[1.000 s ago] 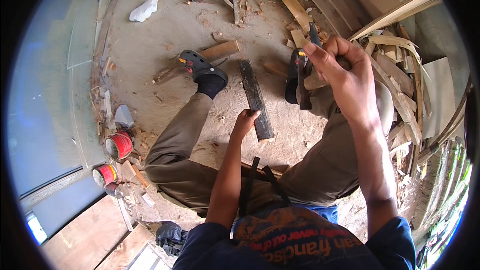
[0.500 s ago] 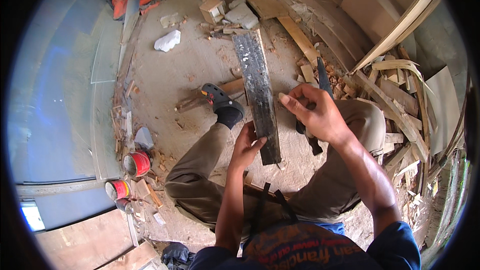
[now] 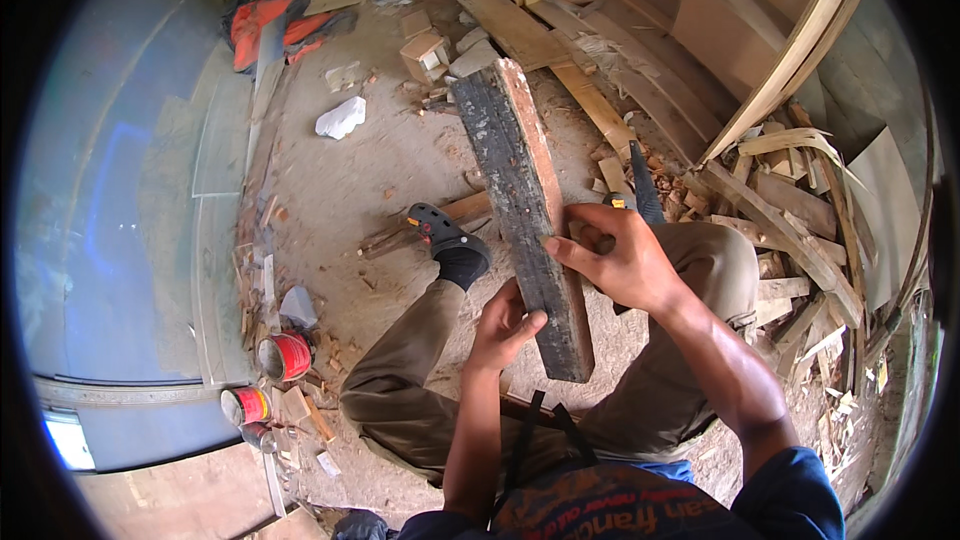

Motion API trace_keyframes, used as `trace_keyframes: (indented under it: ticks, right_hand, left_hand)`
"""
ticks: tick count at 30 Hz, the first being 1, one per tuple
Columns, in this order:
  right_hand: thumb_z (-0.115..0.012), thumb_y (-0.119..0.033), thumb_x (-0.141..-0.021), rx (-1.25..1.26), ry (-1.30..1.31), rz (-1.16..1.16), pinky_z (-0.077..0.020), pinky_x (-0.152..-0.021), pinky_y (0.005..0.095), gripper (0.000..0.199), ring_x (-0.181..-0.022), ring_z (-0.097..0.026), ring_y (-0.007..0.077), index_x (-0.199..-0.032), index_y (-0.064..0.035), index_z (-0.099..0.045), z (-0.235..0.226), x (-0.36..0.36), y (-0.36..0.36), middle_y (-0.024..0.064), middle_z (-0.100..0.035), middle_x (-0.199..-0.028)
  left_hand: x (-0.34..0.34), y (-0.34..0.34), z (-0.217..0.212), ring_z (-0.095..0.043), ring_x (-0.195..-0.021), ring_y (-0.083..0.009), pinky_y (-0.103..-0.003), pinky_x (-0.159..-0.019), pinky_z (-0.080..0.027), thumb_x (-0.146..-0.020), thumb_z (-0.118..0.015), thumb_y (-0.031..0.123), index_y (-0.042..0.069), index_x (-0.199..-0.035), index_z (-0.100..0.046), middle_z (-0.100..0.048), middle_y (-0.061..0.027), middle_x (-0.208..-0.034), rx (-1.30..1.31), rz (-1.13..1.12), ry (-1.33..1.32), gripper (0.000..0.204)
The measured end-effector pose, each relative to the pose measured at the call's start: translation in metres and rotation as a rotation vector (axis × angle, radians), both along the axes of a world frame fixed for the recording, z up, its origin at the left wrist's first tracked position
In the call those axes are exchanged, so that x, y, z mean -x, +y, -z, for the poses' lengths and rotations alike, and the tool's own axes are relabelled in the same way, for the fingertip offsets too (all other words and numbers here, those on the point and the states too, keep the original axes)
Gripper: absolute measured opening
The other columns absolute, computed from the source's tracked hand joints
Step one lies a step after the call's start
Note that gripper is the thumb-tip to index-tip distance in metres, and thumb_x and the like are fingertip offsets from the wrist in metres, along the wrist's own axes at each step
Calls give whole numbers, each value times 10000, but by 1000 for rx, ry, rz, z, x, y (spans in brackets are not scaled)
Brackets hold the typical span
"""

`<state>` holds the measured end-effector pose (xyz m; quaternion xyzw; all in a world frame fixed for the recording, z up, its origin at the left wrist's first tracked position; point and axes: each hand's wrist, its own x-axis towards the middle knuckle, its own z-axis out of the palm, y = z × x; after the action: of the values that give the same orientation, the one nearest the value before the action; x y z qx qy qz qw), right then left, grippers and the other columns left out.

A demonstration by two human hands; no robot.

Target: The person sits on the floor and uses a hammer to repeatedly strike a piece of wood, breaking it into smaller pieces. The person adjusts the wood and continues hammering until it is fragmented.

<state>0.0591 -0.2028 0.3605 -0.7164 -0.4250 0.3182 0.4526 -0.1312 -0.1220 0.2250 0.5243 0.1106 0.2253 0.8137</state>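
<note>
A thick wooden plank [image 3: 510, 190] slants upright between my legs, its broad face blackened and flecked with white. One narrow side of it shows bare reddish-brown wood. My left hand [image 3: 503, 328] grips the lower left edge, thumb lying on the dark face. On the opposite edge, my right hand [image 3: 622, 258] closes with its thumb against the dark face and its index finger along the brown side; its other fingers curl partly out of sight. Behind that hand, by my right knee, a dark tapered blade [image 3: 645, 185] points away from me, its lower end hidden.
Scrap boards and splinters [image 3: 785, 215] pile up on the right. Red-labelled cans [image 3: 286, 356] stand at the left among wood bits. A white lump [image 3: 341, 118] and a small wooden block [image 3: 424, 57] lie farther off. Glass panels [image 3: 130, 210] line the left side.
The plank has turned so its brown narrow side faces me more, and its lower end has come nearer. My right hand, apart from it before, now grips its right edge.
</note>
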Motion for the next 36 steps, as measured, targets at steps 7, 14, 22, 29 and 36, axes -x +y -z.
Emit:
trace_keyframes:
  ticks: [7,14,22,29,36]
  right_hand:
    - [-749,-286,-864,-23,15,-22,-355,-522,276,382,-591,-407,57,-1067,32,-684,6,-2,-2,-17,-486,-613]
    - [-695,-296,-928,-142,102,48,-470,-585,302,339,-686,-605,86,-1055,18,-678,14,-5,-4,88,-695,-746]
    - [-562,-365,-1015,-494,625,71,-272,-437,245,449,-459,-384,69,-714,-32,-571,-3,-26,-12,-3,-468,-535]
    - [-359,-446,-1045,-630,795,-46,-394,-581,319,464,-390,-291,113,-755,-116,-508,-11,-32,-13,-28,-297,-417]
    - [-371,-462,-1028,-647,880,23,-405,-594,326,456,-384,-279,120,-733,-132,-481,-15,-29,-10,-30,-284,-421]
  left_hand:
    - [-36,-17,-21,-525,-1145,-134,-299,-989,-406,-910,-727,234,3,-1353,-438,-580,-65,-1230,106,-315,77,577]
    - [-33,-13,-38,-608,-947,-130,-274,-838,-493,-830,-786,78,9,-1212,-448,-599,-98,-1132,147,-408,16,515]
    - [-4,8,-20,-603,-920,-116,-289,-817,-509,-816,-774,16,5,-1251,-448,-611,-61,-1069,-309,-496,269,544]
    - [4,11,-10,-616,-956,-127,-295,-859,-500,-804,-779,20,0,-1262,-516,-653,-62,-1079,-308,-429,337,529]
    - [19,18,8,-616,-964,-138,-311,-873,-496,-786,-792,42,-9,-1211,-564,-667,-78,-1073,-383,-399,347,485]
